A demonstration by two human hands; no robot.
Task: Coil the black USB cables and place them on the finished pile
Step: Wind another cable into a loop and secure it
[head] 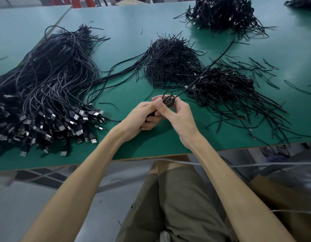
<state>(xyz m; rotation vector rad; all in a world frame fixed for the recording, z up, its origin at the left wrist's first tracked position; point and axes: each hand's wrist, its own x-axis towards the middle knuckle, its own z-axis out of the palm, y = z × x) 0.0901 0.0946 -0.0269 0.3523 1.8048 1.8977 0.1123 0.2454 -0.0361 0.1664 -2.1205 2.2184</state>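
Under the fingers lies a flat green table top (126, 95), its front edge running just past the wrists. Near the hands to the right sits a heap of coiled black cables (224, 82) with loose ends splayed toward the table edge. Beyond the hands is a mound of short black wire ties (170, 63). To the left sprawls a large bundle of uncoiled black USB cables (46, 84), their silver plugs fanned along the near side. Another dark cable heap (222, 13) sits at the far right. Below the table show a grey floor (81, 206), the person's olive shorts (182, 198) and a thin white cord (255, 165).

The thin black USB cable in work (168, 97) is held above the table, between the two hands. It is gathered into a few small loops that rise just above the fingertips. Its free tail runs up and to the right, over the coiled heap.

The right hand (175, 116) pinches the loops, thumb pressed on the near side, the other fingers curled. The left hand (142, 116) curls round the lower part of the coil, fingertips touching the loops from behind. Both wrists hang over the table edge, and the bare forearms angle inward.
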